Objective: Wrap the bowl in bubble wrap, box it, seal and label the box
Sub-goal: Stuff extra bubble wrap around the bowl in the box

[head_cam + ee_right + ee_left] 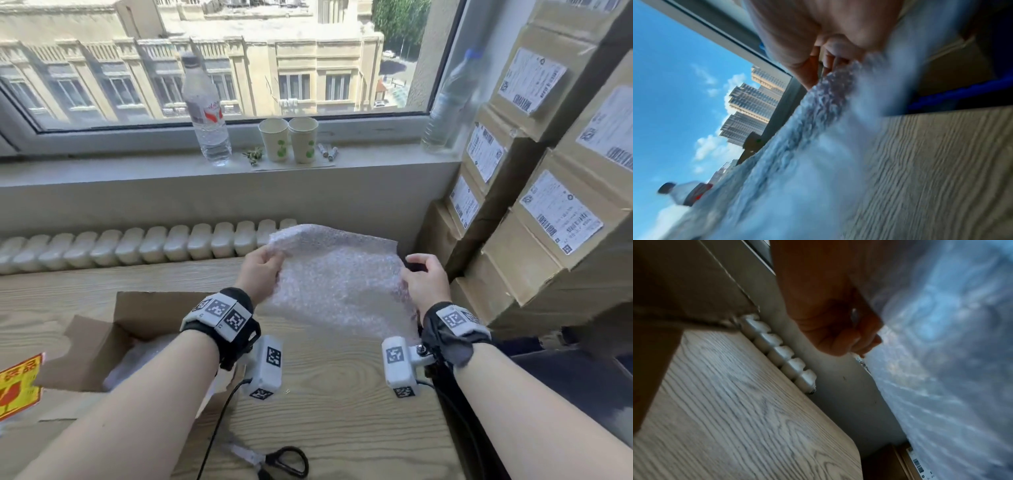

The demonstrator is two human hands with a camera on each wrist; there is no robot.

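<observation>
A sheet of clear bubble wrap [337,274] is held up over the wooden table [342,411], stretched between both hands. My left hand [265,270] pinches its left edge, and my right hand [423,279] pinches its right edge. In the left wrist view the left hand [838,324] has curled fingers at the bubble wrap [941,337]. In the right wrist view the right hand [818,45] grips the bubble wrap [807,146]. An open cardboard box [102,342] with white padding inside sits left of my left forearm. No bowl is in view.
Black-handled scissors [281,460] lie near the table's front edge. A red-and-yellow sticker sheet [19,387] is at the far left. Stacked labelled cartons [548,171] fill the right. A water bottle [205,109] and two paper cups [289,138] stand on the windowsill above a radiator [137,243].
</observation>
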